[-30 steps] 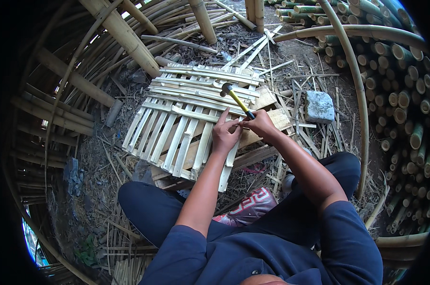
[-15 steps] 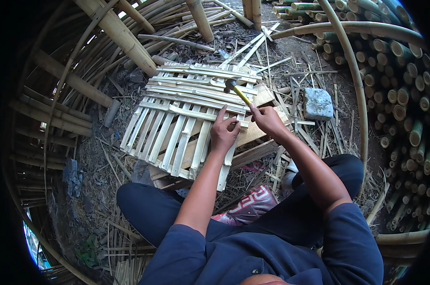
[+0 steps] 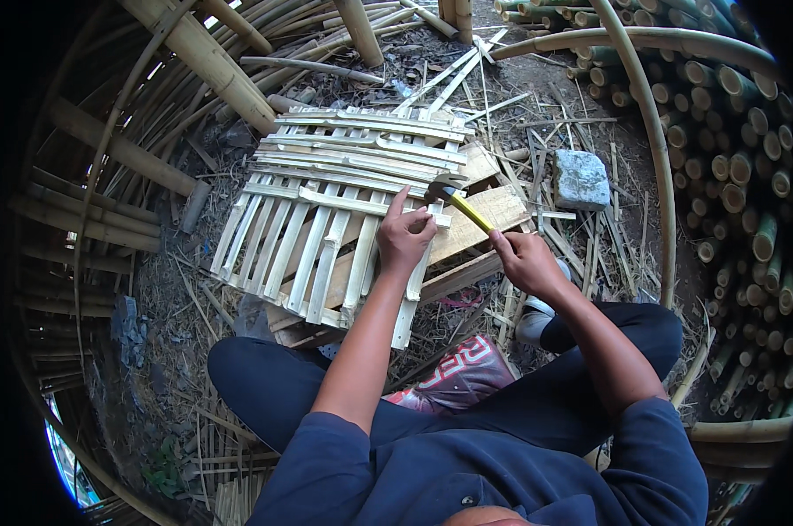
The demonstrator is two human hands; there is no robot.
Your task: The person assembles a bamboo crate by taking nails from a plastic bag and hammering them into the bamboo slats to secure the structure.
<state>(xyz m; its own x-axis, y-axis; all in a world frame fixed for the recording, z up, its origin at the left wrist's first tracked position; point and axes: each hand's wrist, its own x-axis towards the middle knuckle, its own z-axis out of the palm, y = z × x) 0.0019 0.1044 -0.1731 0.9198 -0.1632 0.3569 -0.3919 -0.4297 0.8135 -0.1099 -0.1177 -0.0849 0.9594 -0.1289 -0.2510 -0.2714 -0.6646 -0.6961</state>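
Bag: soft, red and grey, between the person's legs, on the near side of the bamboo lattice; what it may hold cannot be seen.
Lattice: pale split slats crossed over one another, lying in front of the person; several crosswise slats lie side by side across its far half.
Left hand: at the lattice's right edge, by the end of a crosswise slat; its grip is narrow, thumb and forefinger close together, but whether anything sits between them cannot be told.
Right hand: to the right of the lattice, its grip closed round the lower handle of a hammer.
Hammer: yellow and black handle, head over the lattice's right edge, just beside the left hand's fingers; contact with the slats cannot be judged.
Planks: wooden surface under the lattice, showing at its right side.
Ground: strewn with bamboo shreds all round the lattice.
Stone block: pale, rough, right of the lattice.
Bamboo pile: cut ends facing in, farther right of the lattice.
Bamboo poles: thick ones slanting beyond the lattice and to its left.
Lettering: large, light and red, on the bag.
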